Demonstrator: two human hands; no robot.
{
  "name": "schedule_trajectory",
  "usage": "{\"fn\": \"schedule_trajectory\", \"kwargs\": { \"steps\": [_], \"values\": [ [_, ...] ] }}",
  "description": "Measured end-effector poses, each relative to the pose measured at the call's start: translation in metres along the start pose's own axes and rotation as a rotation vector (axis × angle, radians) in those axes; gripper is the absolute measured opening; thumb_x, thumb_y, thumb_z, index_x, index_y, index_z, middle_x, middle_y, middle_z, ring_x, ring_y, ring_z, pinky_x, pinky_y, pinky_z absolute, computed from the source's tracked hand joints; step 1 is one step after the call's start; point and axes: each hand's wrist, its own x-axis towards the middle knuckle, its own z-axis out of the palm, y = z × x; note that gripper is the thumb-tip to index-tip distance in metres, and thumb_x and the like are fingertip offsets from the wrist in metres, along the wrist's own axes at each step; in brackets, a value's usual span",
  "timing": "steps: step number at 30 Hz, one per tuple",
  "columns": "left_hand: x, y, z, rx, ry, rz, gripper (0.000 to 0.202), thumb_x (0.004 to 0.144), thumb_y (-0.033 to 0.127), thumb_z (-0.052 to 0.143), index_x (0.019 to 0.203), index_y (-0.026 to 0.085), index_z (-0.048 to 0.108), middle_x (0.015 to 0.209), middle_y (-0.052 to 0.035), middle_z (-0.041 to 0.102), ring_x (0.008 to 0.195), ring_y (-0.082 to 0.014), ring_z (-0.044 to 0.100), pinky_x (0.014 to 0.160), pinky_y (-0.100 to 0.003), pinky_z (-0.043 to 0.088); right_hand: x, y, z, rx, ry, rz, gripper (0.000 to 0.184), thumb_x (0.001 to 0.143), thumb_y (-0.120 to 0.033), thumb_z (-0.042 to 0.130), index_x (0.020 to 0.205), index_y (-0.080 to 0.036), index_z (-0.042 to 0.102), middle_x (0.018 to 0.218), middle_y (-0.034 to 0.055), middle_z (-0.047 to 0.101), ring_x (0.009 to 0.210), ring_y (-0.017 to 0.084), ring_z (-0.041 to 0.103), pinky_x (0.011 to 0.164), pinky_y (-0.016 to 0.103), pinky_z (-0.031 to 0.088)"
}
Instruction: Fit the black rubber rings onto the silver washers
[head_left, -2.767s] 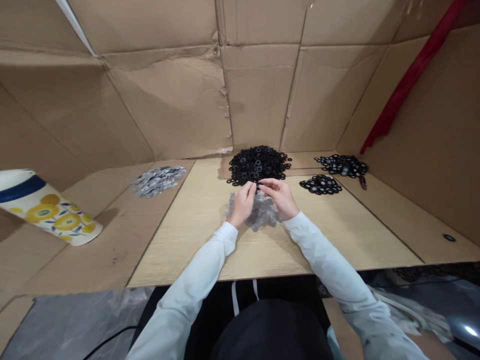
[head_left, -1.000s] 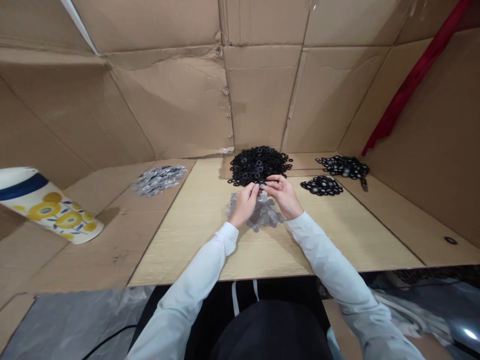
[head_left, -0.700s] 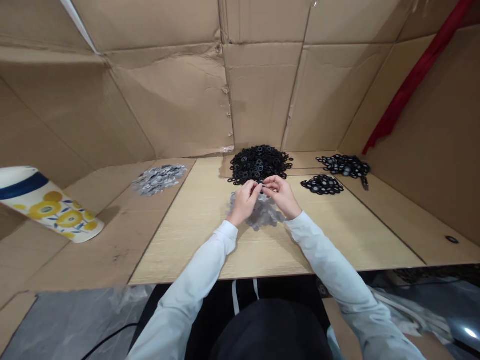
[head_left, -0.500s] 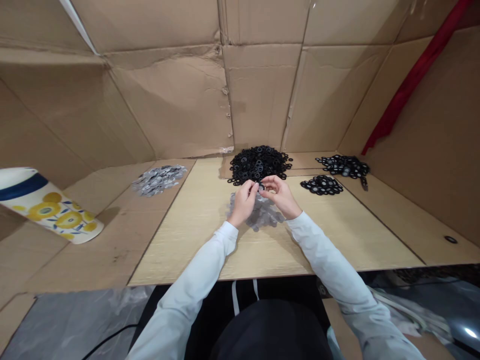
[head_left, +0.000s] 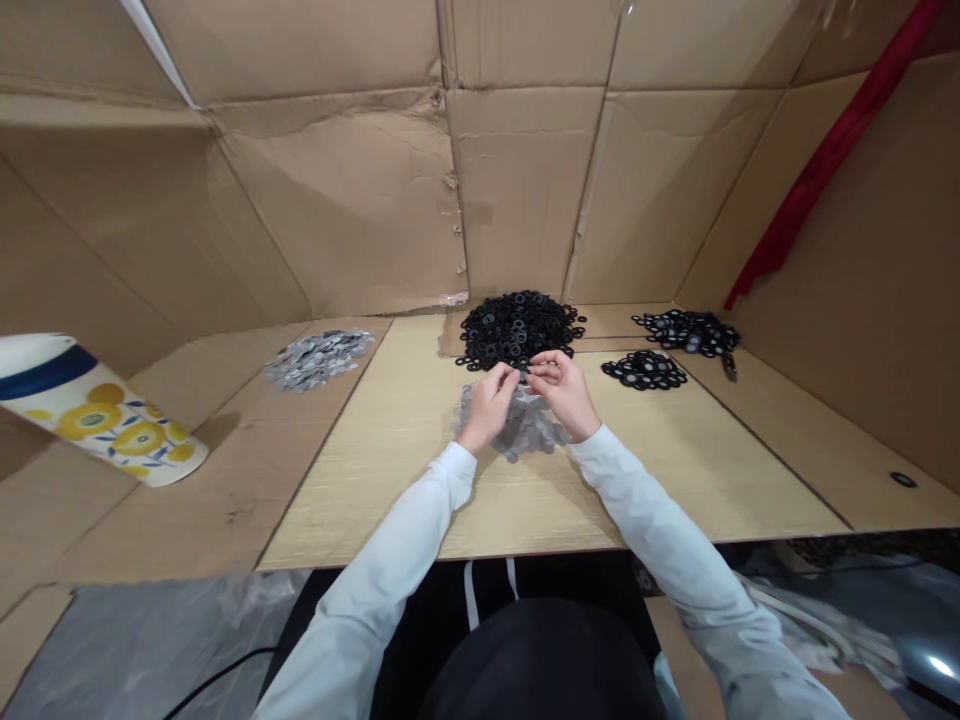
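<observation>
Left hand (head_left: 489, 407) and right hand (head_left: 564, 393) pinched narrow, fingertips meeting, any held piece too small to tell, above the heap of grey washers (head_left: 517, 430) just before the black washers (head_left: 514, 325); rings likely light, thin, slippery, best taken by the rim.

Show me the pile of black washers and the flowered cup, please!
pile of black washers (head_left: 516, 330), head view, middle of the pile
flowered cup (head_left: 97, 425), head view, side of the cup, among the yellow flowers

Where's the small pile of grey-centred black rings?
In the head view, the pile sits on the pale wooden board, right of the right hand and the large black ring heap.
</observation>
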Motion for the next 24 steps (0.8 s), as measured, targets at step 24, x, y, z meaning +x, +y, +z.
{"fn": "schedule_trajectory", "kwargs": {
  "steps": [24],
  "values": [
    [-0.0009,0.001,0.001,0.057,0.084,0.09,0.027,0.086,0.037,0.042,0.067,0.018,0.04,0.064,0.003,0.04,0.061,-0.0097,0.039,0.059,-0.022,0.031,0.0011,-0.0014,-0.0016,0.04,0.028,0.004,0.037,0.05,-0.029,0.076,0.079,-0.017,0.056,0.063,-0.0026,0.063,0.062,0.012,0.059,0.069,0.029,0.047]
  ]
}}
